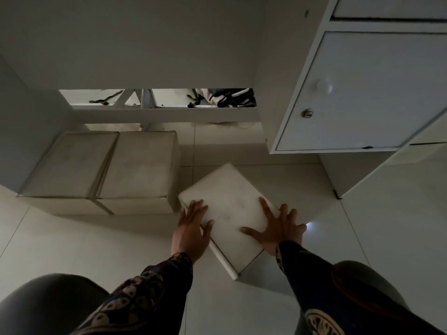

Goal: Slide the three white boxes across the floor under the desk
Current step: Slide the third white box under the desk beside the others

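Two white boxes stand side by side under the desk: the left box [70,165] and the middle box [140,165], touching each other. A third white box [229,201] sits on the tiled floor to their right, turned at an angle, its near corner pointing toward me. My left hand [191,228] lies flat with spread fingers on the box's left edge. My right hand [278,228] lies flat on its right side, fingers apart. Both press on the top; neither wraps around it.
A white cabinet [362,93] with a knob and a lock stands at the right, its lower corner close to the third box. The desk's rear crossbar [164,114] runs behind the boxes, with cables beyond. My knees fill the bottom corners. Pale floor tiles [96,243] lie in front.
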